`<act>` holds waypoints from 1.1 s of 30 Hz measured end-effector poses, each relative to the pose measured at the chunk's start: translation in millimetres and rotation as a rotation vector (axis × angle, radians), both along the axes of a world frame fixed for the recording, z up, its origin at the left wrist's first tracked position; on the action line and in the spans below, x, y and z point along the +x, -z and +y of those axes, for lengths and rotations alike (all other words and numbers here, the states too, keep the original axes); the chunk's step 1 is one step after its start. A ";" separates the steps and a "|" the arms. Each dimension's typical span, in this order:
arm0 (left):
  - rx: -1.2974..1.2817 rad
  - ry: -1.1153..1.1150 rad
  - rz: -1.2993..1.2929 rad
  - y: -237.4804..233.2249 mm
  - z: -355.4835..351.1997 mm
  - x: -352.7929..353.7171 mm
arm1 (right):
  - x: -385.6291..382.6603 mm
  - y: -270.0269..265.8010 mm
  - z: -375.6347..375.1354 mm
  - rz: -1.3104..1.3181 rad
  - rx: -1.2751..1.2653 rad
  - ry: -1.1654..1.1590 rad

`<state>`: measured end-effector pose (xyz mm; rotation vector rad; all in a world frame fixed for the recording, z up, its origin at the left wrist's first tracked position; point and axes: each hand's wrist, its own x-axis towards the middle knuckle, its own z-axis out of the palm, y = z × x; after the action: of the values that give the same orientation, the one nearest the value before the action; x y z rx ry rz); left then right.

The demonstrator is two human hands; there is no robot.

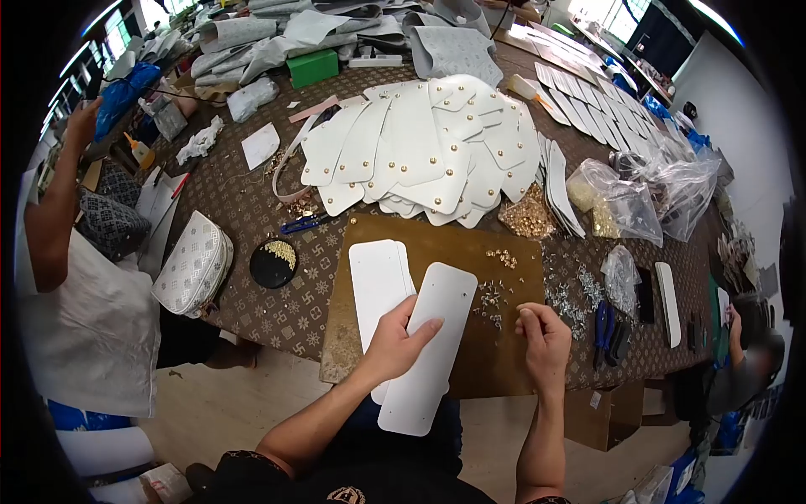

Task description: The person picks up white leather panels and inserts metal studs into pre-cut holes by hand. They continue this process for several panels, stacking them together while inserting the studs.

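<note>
Nothing can be read: the label (596,399) on the cardboard box (609,420) is too small.

A white round-cornered panel (434,357), pierced by small holes near both ends, is held aslant, top leaning right, its lower end past the near edge of the brown board (504,370), overlapping similar stacked white panels (376,277).
</note>
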<state>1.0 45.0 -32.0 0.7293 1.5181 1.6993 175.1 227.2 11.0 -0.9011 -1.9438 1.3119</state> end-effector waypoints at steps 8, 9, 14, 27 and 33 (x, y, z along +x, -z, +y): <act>-0.025 0.017 0.091 -7.3 -1.8 -0.9 | -36.1 -11.5 -14.7 0.115 -0.152 -0.268; -0.026 0.013 0.087 -8.5 -2.2 -1.3 | -41.5 -14.6 -17.1 0.101 -0.117 -0.313; 0.009 0.041 0.120 -8.6 -3.3 -2.7 | -59.5 -7.5 -24.2 0.069 -0.213 -0.356; 0.043 0.053 0.149 -10.6 -4.1 -2.1 | -82.4 1.1 -28.0 0.033 0.290 -0.374; 0.076 0.076 0.193 -8.5 -4.5 -4.0 | -83.3 -0.9 -28.0 0.012 0.269 -0.369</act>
<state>-3.0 40.5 -23.5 1.0029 1.5402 1.6760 91.9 199.1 11.9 -0.4151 -2.2840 1.2027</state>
